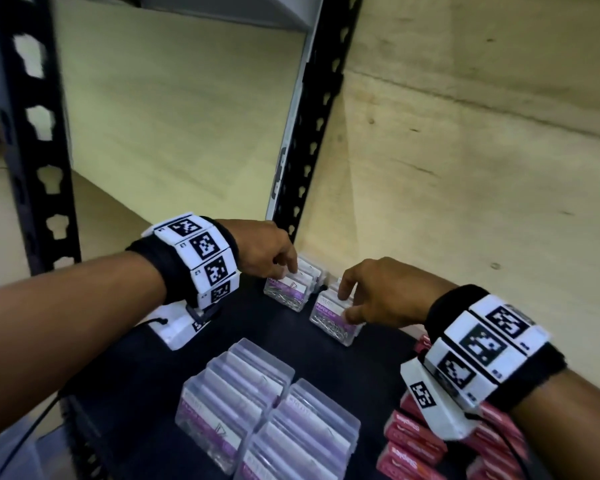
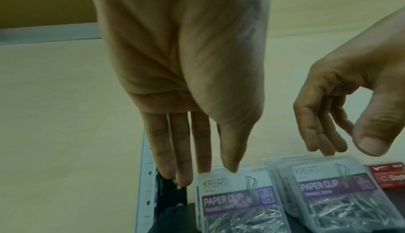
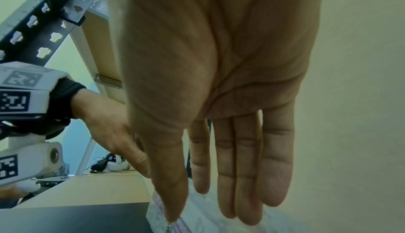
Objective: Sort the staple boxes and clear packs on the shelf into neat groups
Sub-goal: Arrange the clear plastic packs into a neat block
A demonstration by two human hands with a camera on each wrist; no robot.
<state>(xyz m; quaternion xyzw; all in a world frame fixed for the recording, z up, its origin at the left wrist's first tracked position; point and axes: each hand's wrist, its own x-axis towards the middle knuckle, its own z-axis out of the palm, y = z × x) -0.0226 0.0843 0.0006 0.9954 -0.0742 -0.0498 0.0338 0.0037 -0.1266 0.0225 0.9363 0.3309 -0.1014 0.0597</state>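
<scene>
My left hand is reaching down at the back of the shelf, fingers straight and close together, the thumb tip touching the top edge of the left row of clear packs; whether the fingers are gripping behind it I cannot tell. My right hand is hanging just beside it, well clear of the left, fingers long and relaxed, thumb and fingertips touching the top of the right row of clear packs. Those two rows are standing upright side by side, near the back corner by the black upright post, each front pack reading PAPER CLIP on a purple band with silver clips inside. Nearer to me, a bigger block of clear packs is sitting in two rows on the dark shelf. To my right, the red staple boxes are lying in a group under my right wrist, partly hidden by the wristband with its black-and-white markers. Both wrists are wearing these bands, and a pale wall is standing behind everything
</scene>
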